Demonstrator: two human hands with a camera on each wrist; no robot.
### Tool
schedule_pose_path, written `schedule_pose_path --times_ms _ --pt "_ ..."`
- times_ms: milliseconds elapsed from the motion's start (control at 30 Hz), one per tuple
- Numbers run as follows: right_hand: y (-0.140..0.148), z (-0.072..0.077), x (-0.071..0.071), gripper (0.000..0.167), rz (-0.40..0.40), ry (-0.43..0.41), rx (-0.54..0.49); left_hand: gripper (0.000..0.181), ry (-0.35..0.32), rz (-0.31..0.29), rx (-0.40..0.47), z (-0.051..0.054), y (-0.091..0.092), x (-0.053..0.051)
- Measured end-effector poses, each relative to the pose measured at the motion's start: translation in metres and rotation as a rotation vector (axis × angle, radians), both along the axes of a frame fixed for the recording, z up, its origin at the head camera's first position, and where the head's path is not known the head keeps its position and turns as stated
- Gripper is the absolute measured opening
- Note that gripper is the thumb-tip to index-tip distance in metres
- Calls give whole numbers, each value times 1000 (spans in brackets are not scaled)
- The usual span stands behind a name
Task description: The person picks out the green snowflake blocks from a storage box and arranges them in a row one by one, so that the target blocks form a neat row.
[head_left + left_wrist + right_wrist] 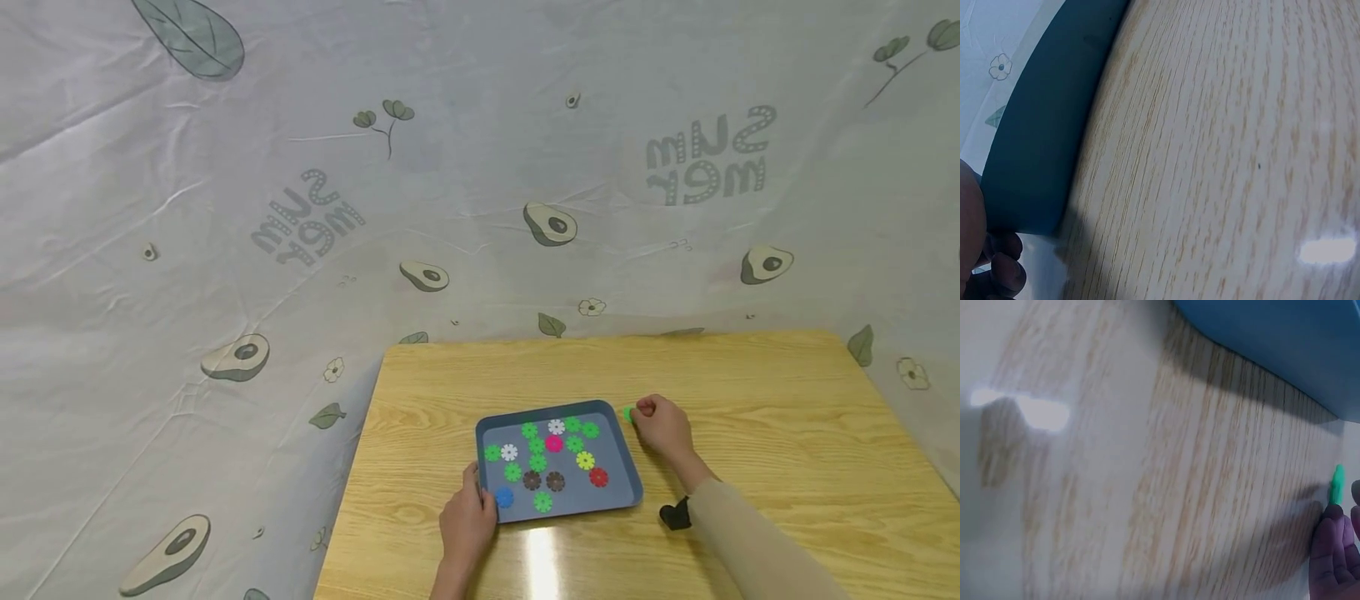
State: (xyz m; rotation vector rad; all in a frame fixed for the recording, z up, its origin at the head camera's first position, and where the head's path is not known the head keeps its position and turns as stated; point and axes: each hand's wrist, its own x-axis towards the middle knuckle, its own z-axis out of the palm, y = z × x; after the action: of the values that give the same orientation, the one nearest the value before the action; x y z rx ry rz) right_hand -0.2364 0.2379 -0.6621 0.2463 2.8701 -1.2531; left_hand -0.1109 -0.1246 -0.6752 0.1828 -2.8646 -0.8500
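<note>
A grey-blue tray (618,490) lies on the table with several notched plastic discs inside, among them a blue disc (504,497), a red disc (598,477), a yellow disc (585,460) and a pink disc (554,443). At the tray's near left corner, my left hand (468,518) grips the rim, thumb over the edge. The left wrist view shows the tray wall (1041,125) beside that hand's fingers. Just right of the tray, my right hand (663,429) pinches a green disc (628,414) between thumb and finger. In the right wrist view this disc (1337,484) stands on edge at the fingertips.
The wooden table (787,433) extends on both sides of the tray. A small black object (675,515) sits by the right forearm. Behind the table hangs a pale cloth (480,183) printed with avocados and leaves.
</note>
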Motion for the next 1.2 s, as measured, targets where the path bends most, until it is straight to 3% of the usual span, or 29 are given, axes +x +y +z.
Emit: schedule_pose_path --times_ms 300,533,833,1100,1200 --pt "-11 22 12 33 22 79 -21 48 4 10 -7 -6 -1 -1" --pt "-35 45 21 32 141 104 -38 47 27 9 -3 -4 -1 0" --pt "-85 64 43 29 448 105 -24 47 21 9 17 -1 1 -1" --pt "-125 46 59 20 826 132 81 47 -2 21 10 -2 -1 -1" --pt "-135 38 63 22 907 125 86 47 -1 20 11 -2 0 1"
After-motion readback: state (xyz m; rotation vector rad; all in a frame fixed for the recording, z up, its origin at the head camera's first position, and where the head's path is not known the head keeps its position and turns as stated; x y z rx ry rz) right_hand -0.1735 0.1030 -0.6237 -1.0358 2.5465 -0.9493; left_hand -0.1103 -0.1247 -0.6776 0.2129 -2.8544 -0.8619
